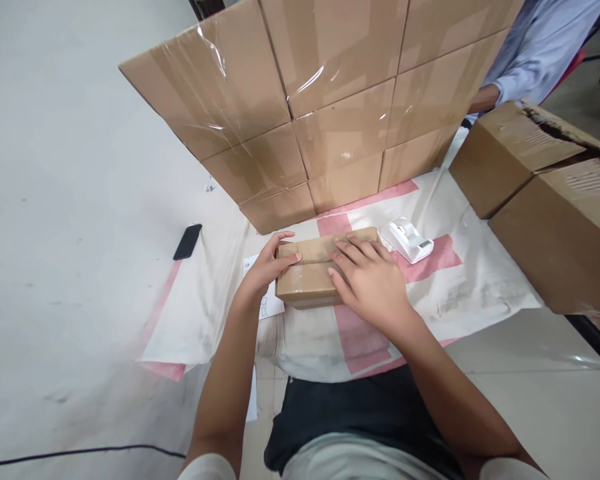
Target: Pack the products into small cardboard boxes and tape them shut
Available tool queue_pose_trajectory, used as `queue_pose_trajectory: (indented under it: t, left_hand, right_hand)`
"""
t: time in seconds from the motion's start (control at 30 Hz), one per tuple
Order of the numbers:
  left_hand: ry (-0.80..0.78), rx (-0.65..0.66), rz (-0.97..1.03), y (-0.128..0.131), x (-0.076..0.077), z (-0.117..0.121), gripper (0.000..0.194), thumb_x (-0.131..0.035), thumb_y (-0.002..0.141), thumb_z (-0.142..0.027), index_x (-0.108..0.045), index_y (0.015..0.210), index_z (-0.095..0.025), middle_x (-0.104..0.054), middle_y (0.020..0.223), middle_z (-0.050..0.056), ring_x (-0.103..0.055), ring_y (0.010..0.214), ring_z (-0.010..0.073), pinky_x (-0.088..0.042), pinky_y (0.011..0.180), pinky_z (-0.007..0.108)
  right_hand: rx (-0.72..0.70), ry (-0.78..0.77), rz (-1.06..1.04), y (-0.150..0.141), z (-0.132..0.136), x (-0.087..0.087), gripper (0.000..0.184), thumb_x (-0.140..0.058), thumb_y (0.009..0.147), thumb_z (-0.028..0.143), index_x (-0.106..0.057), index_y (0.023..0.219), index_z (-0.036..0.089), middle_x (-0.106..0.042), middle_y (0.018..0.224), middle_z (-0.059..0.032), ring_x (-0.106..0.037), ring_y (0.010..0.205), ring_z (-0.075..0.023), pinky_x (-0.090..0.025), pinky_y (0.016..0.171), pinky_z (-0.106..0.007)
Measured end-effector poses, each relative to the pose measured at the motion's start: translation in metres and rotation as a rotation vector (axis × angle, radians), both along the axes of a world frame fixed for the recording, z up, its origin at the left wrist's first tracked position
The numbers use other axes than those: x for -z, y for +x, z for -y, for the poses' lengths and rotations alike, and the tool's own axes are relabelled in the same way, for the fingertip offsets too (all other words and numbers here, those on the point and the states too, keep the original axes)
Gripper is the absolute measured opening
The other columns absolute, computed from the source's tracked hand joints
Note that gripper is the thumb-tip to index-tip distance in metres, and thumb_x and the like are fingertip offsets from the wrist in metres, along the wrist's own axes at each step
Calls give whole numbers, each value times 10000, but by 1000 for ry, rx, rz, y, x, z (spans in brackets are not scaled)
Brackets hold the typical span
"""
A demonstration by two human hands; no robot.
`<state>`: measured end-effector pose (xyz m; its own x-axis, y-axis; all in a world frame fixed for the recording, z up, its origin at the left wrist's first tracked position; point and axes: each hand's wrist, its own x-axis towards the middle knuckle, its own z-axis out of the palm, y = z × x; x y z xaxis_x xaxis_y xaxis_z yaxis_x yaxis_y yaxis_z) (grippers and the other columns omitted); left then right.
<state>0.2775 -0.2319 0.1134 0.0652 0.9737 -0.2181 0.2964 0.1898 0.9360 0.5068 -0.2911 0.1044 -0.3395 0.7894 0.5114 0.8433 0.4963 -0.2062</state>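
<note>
Two bare hands on one small cardboard box [305, 283], which sits on the cloth-covered table right in front of the person. Box is flaps-up: the lengthwise seam on top looks closed, with some shiny tape on the near side.

Left hand [266, 265]: cupped about the box's left end, thumb on top near the seam, index finger stretched along the far left corner. Other fingers hidden, so can't tell if it's a firm grip.

Right hand [373, 280]: open, palm down, fingers spread across the right half of the top, thumb toward the near edge. Lying on the box, not wrapped round it.

White tape dispenser [411, 243] just beyond the right end of the box, near the right fingers, on a pink stripe of the cloth [305, 340]. White paper [274, 305] with printing lies partly under the left hand and box edge.

Behind the box: tall stack of cardboard boxes [347, 133], edges butted together, glossy clear tape over the faces. Two bigger boxes [555, 247] at right, tops rough and torn along the seam.

Black phone [187, 242] off to the left, flat, well apart from both hands. Dark cable [105, 448] low on the left.

Co-worker at upper right: light blue sleeve [545, 53] and a bit of wrist [484, 99] showing past the stack; that hand is hidden.
</note>
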Motion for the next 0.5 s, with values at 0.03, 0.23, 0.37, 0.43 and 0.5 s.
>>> queue_pose_trajectory:
  t: [0.03, 0.23, 0.37, 0.43, 0.5]
  left_hand:
    - [-7, -3, -1, 0, -1, 0, 696, -837, 658, -437, -588, 1286, -269, -582, 1160, 37, -606, 1026, 229, -500, 807, 297]
    - [-39, -41, 50, -1, -1, 4, 789, -862, 646, -496, -572, 1337, -248, -623, 1127, 46, -606, 1077, 254, -489, 883, 331]
    - [-17, -51, 90, -5, -1, 5, 808, -858, 700, -507, -531, 1392, -246, -639, 1234, 81, -614, 1168, 266, -472, 968, 360]
    - [24, -48, 106, -9, -1, 5, 784, -844, 731, -504, -521, 1397, -247, -633, 1295, 99, -616, 1192, 267, -468, 984, 374]
    - [86, -80, 112, -15, 0, 5, 741, -828, 750, -503, -535, 1379, -243, -630, 1309, 107, -612, 1212, 268, -469, 998, 387]
  right_hand:
    - [-1, 11, -5, 0, 0, 0, 351, -496, 1050, 314, -742, 1199, 112, -696, 1379, -137, -591, 1297, -352, -440, 1066, -526]
    - [-80, 173, -276, 12, 8, -3, 184, -567, 998, 233, -719, 1096, 201, -745, 1243, -104, -647, 1209, -315, -416, 1093, -543]
    - [-18, 355, -632, 36, 5, 14, 170, -596, 945, 175, -691, 1076, 228, -730, 1117, -96, -671, 1081, -292, -489, 979, -511]
    - [43, 374, -754, 45, -1, 33, 169, -585, 953, 189, -693, 1076, 232, -713, 1078, -96, -667, 1041, -287, -515, 916, -485]
    - [87, 349, -857, 49, -7, 55, 168, -550, 980, 220, -694, 1065, 229, -696, 1051, -95, -662, 1025, -283, -524, 888, -471]
